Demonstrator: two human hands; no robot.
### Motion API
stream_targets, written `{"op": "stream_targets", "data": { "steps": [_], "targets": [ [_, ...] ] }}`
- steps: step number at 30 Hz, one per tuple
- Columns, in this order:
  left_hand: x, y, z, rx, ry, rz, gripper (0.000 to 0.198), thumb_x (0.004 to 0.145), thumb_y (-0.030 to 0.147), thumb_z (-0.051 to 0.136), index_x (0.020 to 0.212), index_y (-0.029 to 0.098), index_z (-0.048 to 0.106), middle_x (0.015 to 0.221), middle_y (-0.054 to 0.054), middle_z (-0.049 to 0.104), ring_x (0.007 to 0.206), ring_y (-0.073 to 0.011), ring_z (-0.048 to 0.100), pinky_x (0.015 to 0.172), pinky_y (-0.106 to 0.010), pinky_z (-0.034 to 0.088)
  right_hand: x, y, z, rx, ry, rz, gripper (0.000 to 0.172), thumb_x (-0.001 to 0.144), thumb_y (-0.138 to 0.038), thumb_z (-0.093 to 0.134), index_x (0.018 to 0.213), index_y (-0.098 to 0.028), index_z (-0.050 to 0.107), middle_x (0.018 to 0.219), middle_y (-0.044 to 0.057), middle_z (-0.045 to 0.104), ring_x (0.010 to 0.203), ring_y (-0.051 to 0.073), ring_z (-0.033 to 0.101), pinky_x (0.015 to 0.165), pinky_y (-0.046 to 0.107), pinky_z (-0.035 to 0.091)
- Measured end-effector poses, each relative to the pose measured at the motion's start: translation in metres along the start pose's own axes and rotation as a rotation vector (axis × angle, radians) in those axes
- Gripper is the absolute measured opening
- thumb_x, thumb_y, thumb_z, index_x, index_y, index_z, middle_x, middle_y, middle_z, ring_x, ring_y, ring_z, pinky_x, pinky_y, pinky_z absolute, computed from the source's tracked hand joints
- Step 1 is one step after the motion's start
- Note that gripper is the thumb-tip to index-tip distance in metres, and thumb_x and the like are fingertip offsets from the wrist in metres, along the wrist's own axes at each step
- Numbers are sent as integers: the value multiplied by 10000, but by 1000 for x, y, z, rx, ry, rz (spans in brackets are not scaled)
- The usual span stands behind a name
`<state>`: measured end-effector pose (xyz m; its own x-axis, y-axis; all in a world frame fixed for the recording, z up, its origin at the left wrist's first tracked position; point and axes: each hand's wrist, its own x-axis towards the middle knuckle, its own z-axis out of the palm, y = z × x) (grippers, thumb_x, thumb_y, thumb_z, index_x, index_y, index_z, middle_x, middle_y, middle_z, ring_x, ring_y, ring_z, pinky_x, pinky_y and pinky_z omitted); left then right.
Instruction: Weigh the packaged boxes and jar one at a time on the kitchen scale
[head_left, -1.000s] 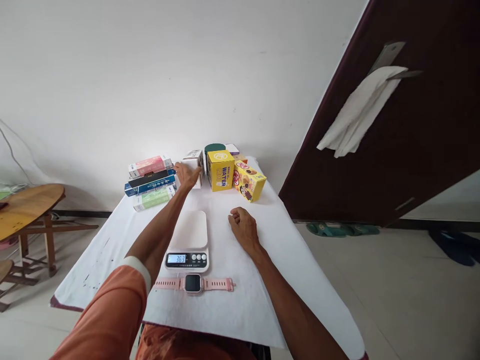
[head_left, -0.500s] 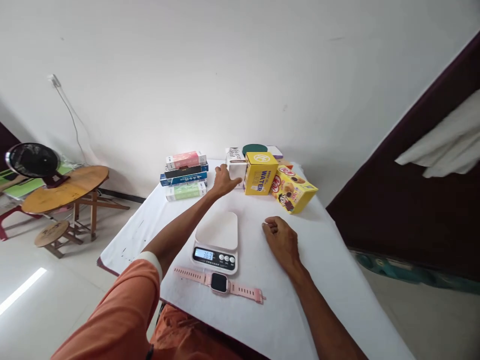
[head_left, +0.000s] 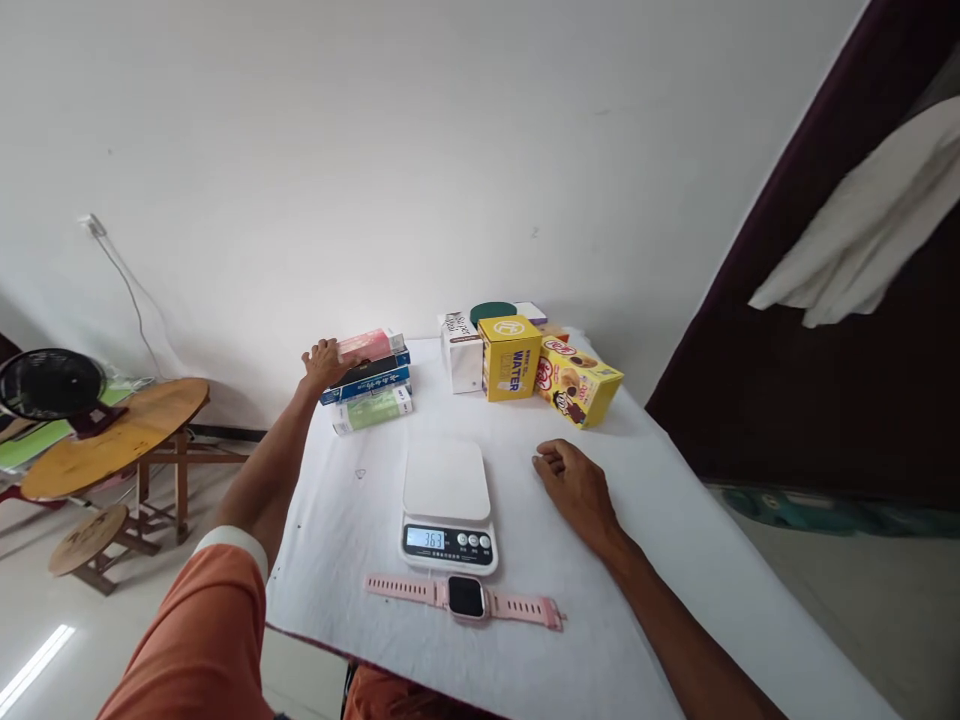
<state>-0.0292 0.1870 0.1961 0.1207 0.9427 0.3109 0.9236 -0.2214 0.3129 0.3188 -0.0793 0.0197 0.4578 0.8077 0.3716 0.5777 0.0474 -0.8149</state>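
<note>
My left hand (head_left: 325,362) reaches to the left end of a stack of long flat boxes (head_left: 369,378) at the back left of the white table (head_left: 660,520), its fingers closed round the end of the pink top box (head_left: 371,345). My right hand (head_left: 576,487) rests on the cloth with its fingers loosely curled, right of a white kitchen scale (head_left: 448,495) whose display reads 363. A pink smartwatch (head_left: 466,597) lies flat in front of the scale.
A white box (head_left: 462,351), a yellow water box (head_left: 511,357), a yellow snack box (head_left: 579,380) and a green lid (head_left: 493,311) stand at the back. A round wooden table (head_left: 112,432) with a fan (head_left: 51,385), a stool (head_left: 86,537) and a dark door (head_left: 840,330) flank the table.
My left hand left the white box and moved left to the end of the stacked boxes. The view shifted a little; my right hand stayed where it was.
</note>
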Motion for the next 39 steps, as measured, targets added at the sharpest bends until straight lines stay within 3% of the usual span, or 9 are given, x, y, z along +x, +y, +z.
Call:
{"op": "stream_targets", "data": {
  "steps": [6,12,15,17,21,24,30,35,39],
  "targets": [
    [-3,-2,0,-84,-5,35,395,842,384,743,1150,221,557,1269,-168,581,1279,-369,559,1083,-488,466,0,1,0,-1,15,2,164,803,-391,571,883,-256,621,837,40,712,708,212,646,764,389,558],
    [-33,0,-33,-119,112,114,466,877,414,731,1235,193,530,1286,-165,541,1262,-348,562,1110,-467,462,1,-3,0,-9,-7,5,130,809,-343,582,881,-244,625,838,46,709,721,214,654,780,390,548],
    [-69,2,-44,-171,85,298,469,887,448,739,1250,217,552,1267,-137,574,1195,-328,605,1075,-467,494,1,-4,1,-15,-7,7,98,805,-316,599,868,-243,616,829,38,698,722,209,640,787,384,539],
    [-102,6,-41,-205,8,435,461,904,473,735,1258,233,563,1263,-123,603,1186,-324,615,1059,-470,505,1,-5,1,-21,-3,3,81,802,-298,601,861,-244,609,820,32,688,718,204,626,797,382,535],
    [-171,19,-12,-284,-196,537,433,946,487,723,1277,253,570,1255,-104,648,1148,-316,643,989,-465,540,1,-5,2,-16,-1,-3,70,814,-277,589,872,-240,603,830,31,681,717,195,618,793,370,530],
    [-201,23,11,-318,-293,527,425,957,487,729,1285,262,577,1239,-100,651,1113,-309,661,949,-450,556,1,-5,2,-20,6,-13,59,817,-265,583,869,-241,599,831,28,680,712,189,614,775,355,525],
    [-206,15,32,-273,-339,526,496,990,491,696,1400,255,545,1319,-124,619,1201,-318,642,1046,-498,523,2,-5,2,-54,0,-21,42,832,-244,582,869,-238,601,849,39,695,740,201,630,804,366,529],
    [-203,21,23,-213,-328,542,833,904,589,795,1574,275,412,1507,-169,522,1441,-391,511,1177,-591,429,2,-4,2,-44,10,-17,44,827,-219,594,863,-241,605,839,36,693,745,201,632,806,365,534],
    [-199,34,11,-212,-284,593,838,910,603,787,1582,288,399,1543,-157,507,1478,-378,486,1210,-564,409,2,-5,2,-29,10,-4,51,826,-225,605,874,-238,619,842,33,697,742,197,627,802,364,538]
  ]
}}
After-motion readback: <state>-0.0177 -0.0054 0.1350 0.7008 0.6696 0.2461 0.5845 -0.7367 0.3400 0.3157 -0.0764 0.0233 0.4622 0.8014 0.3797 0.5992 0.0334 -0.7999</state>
